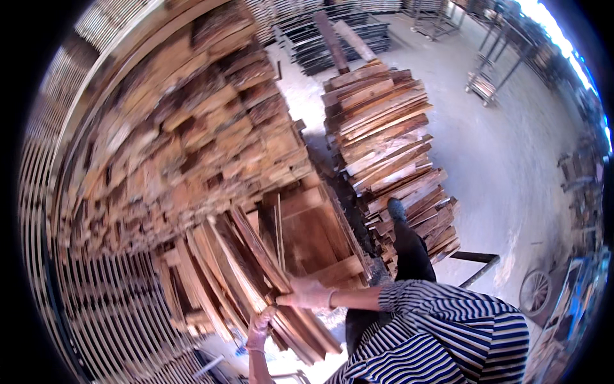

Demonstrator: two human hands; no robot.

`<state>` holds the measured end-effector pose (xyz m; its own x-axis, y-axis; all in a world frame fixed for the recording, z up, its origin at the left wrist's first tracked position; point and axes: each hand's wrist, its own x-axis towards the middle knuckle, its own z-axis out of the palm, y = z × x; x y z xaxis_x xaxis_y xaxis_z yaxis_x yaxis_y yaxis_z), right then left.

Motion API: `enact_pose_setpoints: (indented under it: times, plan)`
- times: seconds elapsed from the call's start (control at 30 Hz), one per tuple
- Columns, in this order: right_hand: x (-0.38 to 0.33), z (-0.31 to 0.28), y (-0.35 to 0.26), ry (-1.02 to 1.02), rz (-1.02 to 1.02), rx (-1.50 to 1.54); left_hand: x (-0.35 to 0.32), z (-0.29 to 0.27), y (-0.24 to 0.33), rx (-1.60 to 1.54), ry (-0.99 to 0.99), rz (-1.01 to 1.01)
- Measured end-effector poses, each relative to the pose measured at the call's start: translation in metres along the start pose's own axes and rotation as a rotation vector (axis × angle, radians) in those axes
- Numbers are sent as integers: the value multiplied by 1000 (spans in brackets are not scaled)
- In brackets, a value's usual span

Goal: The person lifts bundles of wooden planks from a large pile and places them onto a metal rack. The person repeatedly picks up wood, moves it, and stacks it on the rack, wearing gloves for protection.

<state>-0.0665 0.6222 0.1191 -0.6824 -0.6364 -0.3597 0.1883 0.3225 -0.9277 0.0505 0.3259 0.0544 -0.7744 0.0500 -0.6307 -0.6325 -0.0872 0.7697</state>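
Nearest, at the lower edge, is a blue-black and white striped shirt [448,329], its sleeve covering the right upper arm. The right hand [308,294], with a thin band at the wrist, reaches leftward onto the boards [252,246]; the left hand [259,325] comes up from below, against their side. The hands are close to one another, both touching wood, but blur and overlap hide whether the fingers close around a single board.

These boards lie side by side, their long axes slanting from upper left to lower right. Their far ends point toward the big stack, their near ends jut past the hands toward the person's body. More loose boards [198,275] lie to the left, on nearly the same slant. Just right of the handled boards is a brown wooden panel [307,233] with raised edges.

Beyond the right arm, a dark trouser leg [409,249] ends in a grey shoe [396,208] over a long pile of planks [384,147], most laid crosswise to the pile's length. At left rises the big stack [185,134], board ends facing out. Farther off, dark metal frames [329,41] and a wheeled cart [486,83] stand on the pale floor [495,173].
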Motion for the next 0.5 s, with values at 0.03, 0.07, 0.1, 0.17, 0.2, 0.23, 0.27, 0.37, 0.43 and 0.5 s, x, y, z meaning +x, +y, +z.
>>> enact_pose_setpoints:
  times: [0.03, 0.07, 0.1, 0.17, 0.2, 0.23, 0.27, 0.37, 0.43, 0.5]
  plan:
    - [19, 12, 22, 71, 43, 53, 16, 12, 11, 89, 98, -4]
    - [30, 11, 48, 150, 109, 111, 36, 43, 28, 121, 147, 108]
    - [36, 16, 35, 106, 226, 278, 29, 50, 46, 177, 272, 197]
    - [47, 5, 56, 195, 75, 504, 44, 123, 104, 180, 433, 388]
    - [45, 3, 46, 167, 168, 441, 43, 153, 127, 148, 557, 455]
    - [41, -6, 25, 23, 183, 851, 37, 170, 141, 458, 705, 488]
    - [39, -24, 39, 71, 88, 731, 44, 203, 154, 752, 797, 523]
    - [36, -98, 107, 379, -246, 230, 94, 325, 178, 457, 375, 771]
    - [27, -151, 130, 451, -276, 218, 166, 363, 171, 375, 203, 907]
    - [4, -220, 156, 496, -13, 516, 218, 422, 205, 430, 135, 647]
